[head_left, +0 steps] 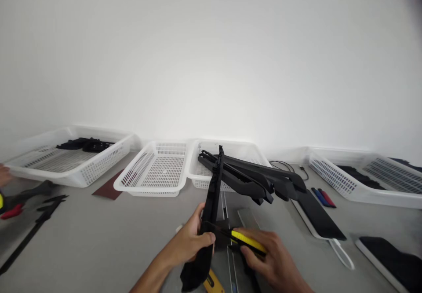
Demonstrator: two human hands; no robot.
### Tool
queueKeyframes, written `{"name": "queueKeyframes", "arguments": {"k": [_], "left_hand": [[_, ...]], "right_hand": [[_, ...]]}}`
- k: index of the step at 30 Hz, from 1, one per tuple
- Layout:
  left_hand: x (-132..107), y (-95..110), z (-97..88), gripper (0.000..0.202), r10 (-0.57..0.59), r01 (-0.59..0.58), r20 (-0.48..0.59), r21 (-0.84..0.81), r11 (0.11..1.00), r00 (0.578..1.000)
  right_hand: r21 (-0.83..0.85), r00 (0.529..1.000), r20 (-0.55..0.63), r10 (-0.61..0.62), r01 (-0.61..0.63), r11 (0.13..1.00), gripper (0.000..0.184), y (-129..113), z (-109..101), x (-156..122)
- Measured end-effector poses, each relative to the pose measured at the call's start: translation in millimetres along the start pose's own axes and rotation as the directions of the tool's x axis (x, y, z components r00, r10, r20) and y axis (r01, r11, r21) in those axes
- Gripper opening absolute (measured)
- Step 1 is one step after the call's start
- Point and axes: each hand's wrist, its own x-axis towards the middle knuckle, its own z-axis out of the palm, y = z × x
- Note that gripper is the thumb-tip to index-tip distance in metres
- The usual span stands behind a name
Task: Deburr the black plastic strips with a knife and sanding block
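Observation:
My left hand (193, 236) is closed round a long black plastic trim part (213, 192), which it holds up at a tilt above the table. A yellow and black utility knife (249, 241) is gripped in my right hand (272, 258). Its dark tip reaches the edge of the trim part, just beside my left thumb; whether the blade touches cannot be made out. Beneath my hands lie a metal ruler (230, 258) and another yellow tool (213, 282), partly hidden by the trim part.
Several black trim parts (250, 181) stick out of a white basket (201, 183) behind my hands. More white baskets stand at left (82, 176), centre (151, 189) and right (362, 194). Brown sandpaper (110, 185) lies on the table. Another person's hand (4, 176) shows at far left.

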Motion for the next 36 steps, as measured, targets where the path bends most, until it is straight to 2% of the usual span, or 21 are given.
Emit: {"name": "queueKeyframes", "arguments": {"k": [4, 13, 19, 28, 36], "left_hand": [[0, 2, 0.7, 0.1, -0.028, 0.028, -0.001, 0.011, 1.0, 1.0], [-1, 4, 3.3, 0.107, -0.042, 0.042, -0.021, -0.01, 0.999, 0.999], [0, 2, 4.0, 0.104, -0.051, 0.05, -0.027, -0.013, 0.999, 0.998], [0, 3, 6.6, 0.109, -0.044, 0.044, 0.003, -0.031, 0.999, 0.999], [-1, 0, 9.5, 0.113, -0.08, 0.077, -0.146, -0.021, 0.997, 0.986]], "right_hand": [[-0.006, 0.999, 0.004, -0.039, 0.039, 0.999, 0.035, -4, 0, 4], [0.008, 0.999, 0.022, 0.028, -0.028, 1.0, 0.03, -9, -3, 1], [0.065, 1.0, -0.009, 0.017, -0.016, 0.998, 0.037, -9, -1, 5], [0.053, 0.992, -0.081, 0.1, -0.096, 0.994, 0.042, 2, 2, 6], [0.109, 0.989, 0.003, 0.146, -0.145, 0.983, 0.04, -2, -7, 6]]}}
